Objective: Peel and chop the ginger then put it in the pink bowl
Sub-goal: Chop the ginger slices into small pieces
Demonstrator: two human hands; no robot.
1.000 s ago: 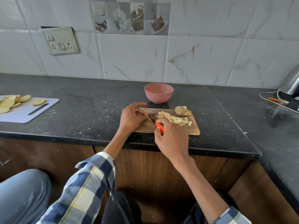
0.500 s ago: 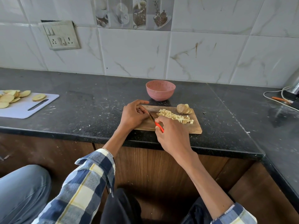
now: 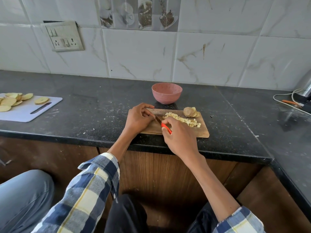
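A wooden cutting board [image 3: 198,131] lies near the counter's front edge. On it is a pile of chopped ginger [image 3: 184,119] and, at its far right corner, an uncut ginger piece [image 3: 190,112]. My right hand [image 3: 178,138] grips a knife with a red handle [image 3: 166,128]; the blade points up-left toward my left hand [image 3: 138,118]. The left hand's fingers are curled at the board's left end, touching the blade; what they hold is hidden. The pink bowl [image 3: 167,93] stands empty just behind the board.
A white cutting board [image 3: 25,113] with several potato slices [image 3: 10,101] lies at the far left. Cables [image 3: 286,102] and a metal appliance [image 3: 307,88] sit at the right edge. A switch panel [image 3: 64,36] hangs on the tiled wall.
Both hands stay at the board's left end; the knife has shifted only slightly. The view has tilted a little, so the bowl and board sit higher in the frame.
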